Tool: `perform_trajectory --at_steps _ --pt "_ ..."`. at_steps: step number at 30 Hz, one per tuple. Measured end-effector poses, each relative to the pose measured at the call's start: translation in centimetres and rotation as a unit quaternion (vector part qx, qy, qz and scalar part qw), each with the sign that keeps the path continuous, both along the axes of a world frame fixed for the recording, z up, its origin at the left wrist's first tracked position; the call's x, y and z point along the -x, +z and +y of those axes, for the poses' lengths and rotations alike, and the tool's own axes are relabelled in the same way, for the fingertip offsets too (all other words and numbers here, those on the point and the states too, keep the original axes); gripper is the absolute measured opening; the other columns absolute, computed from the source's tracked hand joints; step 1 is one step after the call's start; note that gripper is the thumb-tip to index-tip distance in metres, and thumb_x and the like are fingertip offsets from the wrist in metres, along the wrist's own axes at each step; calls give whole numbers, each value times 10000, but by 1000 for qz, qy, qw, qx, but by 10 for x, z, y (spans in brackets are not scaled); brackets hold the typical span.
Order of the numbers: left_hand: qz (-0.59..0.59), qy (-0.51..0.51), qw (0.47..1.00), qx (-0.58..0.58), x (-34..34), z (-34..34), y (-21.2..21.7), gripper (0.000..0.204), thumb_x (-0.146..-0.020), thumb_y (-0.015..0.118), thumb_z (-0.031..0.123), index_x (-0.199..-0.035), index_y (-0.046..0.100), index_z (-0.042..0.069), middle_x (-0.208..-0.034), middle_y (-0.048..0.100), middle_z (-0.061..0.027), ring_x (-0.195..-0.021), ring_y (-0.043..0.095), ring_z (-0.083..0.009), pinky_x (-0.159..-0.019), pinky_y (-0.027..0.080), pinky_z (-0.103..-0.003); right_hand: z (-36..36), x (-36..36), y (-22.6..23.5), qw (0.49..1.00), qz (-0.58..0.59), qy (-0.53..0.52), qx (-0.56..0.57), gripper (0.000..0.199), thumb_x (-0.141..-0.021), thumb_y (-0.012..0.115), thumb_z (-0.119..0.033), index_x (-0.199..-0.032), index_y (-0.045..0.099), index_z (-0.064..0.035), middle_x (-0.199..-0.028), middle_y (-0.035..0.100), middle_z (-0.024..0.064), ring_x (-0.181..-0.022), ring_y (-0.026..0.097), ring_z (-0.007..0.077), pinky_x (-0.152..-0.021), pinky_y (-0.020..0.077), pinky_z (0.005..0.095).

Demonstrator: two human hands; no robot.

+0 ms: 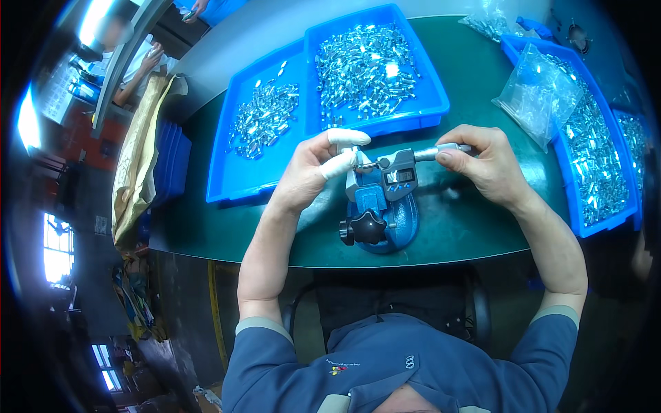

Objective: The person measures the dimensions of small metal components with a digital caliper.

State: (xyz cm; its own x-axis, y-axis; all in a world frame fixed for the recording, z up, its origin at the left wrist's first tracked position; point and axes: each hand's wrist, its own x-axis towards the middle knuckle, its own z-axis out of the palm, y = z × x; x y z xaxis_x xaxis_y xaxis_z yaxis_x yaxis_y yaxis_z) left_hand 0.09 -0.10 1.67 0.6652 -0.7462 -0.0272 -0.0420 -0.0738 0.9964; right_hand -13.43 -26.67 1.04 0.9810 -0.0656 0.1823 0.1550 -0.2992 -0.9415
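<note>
A digital micrometer (401,176) with a small display is clamped in a blue stand (406,224) with a black star knob (368,227). My left hand (303,172) wears white finger cots on thumb and index finger. Those two fingers pinch at the micrometer's jaws around a small metal part (357,155), mostly hidden by the fingertips. On the other side, my right hand (487,165) is closed on the micrometer's thimble (451,148), thumb below and fingers above.
Beyond the micrometer stand two blue trays of small shiny metal parts, a fuller one (430,113) and a sparser one (224,172). More parts fill a blue bin (575,213) at right, with a clear plastic bag (537,93) over its edge. People work at far left.
</note>
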Motion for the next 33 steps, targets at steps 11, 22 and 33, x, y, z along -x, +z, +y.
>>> perform_trajectory --at_steps 11,22,33 --pt "-244 242 939 10 -38 26 5 277 -913 657 86 -1174 635 -6 -995 698 -112 -931 656 -155 -862 505 -289 0 2 1 1000 -7 -5 4 219 -852 734 -168 -969 695 12 -803 640 17 -730 553 69 -653 435 224" --pt "-488 47 829 -269 -86 -20 14 267 -827 719 103 -1081 693 26 -1026 707 -153 -1010 670 -254 -907 505 -345 0 2 -1 1000 -25 -7 -3 212 -850 741 -165 -968 697 7 -779 639 7 -710 542 62 -638 427 223" --pt "-466 -26 826 -317 -112 -54 -3 198 -756 713 139 -933 705 51 -796 693 -134 -765 677 -304 -708 522 -408 1 3 2 1000 -15 1 -6 199 -844 744 -141 -970 699 5 -769 642 4 -706 544 59 -635 429 221"
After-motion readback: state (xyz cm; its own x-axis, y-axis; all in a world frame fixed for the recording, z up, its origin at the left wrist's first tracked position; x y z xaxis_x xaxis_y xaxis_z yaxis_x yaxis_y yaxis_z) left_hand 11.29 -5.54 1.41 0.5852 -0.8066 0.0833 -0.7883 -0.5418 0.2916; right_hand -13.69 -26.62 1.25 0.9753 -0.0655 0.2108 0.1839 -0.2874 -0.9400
